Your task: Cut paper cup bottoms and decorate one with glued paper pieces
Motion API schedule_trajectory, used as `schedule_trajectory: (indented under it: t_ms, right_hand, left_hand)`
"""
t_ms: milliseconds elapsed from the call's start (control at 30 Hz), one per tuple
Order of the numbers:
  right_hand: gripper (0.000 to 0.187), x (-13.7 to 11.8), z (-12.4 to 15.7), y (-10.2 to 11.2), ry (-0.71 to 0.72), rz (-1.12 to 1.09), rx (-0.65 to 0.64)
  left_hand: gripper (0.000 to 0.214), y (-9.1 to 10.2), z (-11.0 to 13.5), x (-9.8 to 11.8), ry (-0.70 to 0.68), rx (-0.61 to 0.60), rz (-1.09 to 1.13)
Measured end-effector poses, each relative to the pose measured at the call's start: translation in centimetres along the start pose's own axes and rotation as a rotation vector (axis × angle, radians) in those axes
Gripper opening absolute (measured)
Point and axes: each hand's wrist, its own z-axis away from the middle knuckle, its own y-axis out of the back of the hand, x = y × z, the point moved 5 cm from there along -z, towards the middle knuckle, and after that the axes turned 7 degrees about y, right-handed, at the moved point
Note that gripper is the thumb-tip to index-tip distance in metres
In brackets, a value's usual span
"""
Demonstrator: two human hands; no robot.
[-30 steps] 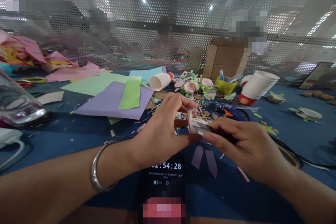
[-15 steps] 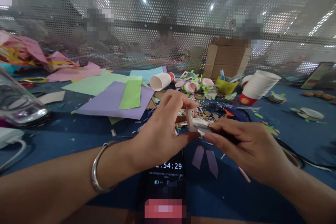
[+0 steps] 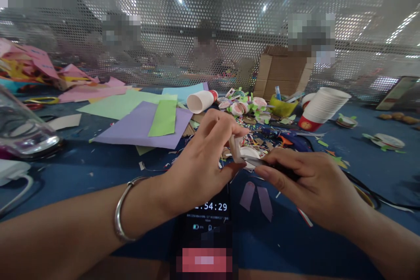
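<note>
My left hand [image 3: 203,162], a silver bangle on its wrist, pinches a small pale paper piece [image 3: 235,148] between thumb and fingers above the blue table [image 3: 82,170]. My right hand [image 3: 302,183] is closed round dark-handled scissors [image 3: 262,162], whose blades point left and meet the paper piece. Both hands hover over a phone [image 3: 206,218] lying at the table's near edge. Two purple paper strips [image 3: 257,197] lie just below the hands.
Purple paper sheet [image 3: 138,127], green sheets and pink paper lie at the left. A tipped paper cup [image 3: 200,101], finished paper flowers [image 3: 243,107], a yellow bowl [image 3: 284,107] and a cup stack [image 3: 321,107] stand behind. Paper scraps litter the middle. A perforated screen closes the back.
The left hand's fingers curled down a little tighter on the paper piece, and the piece tipped slightly. The right hand with the scissors stayed almost still.
</note>
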Motion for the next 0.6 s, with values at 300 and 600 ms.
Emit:
schedule_trajectory:
  t_ms: [300, 600]
  right_hand:
    - [0.034, 0.4, 0.1, -0.1, -0.037, 0.009, -0.012]
    - [0.036, 1.1, 0.1, 0.2, -0.126, 0.022, 0.021]
  left_hand:
    - [0.051, -0.1, 0.0, 0.0, 0.034, -0.048, -0.032]
    - [0.052, -1.1, 0.0, -1.2, 0.396, -0.181, 0.421]
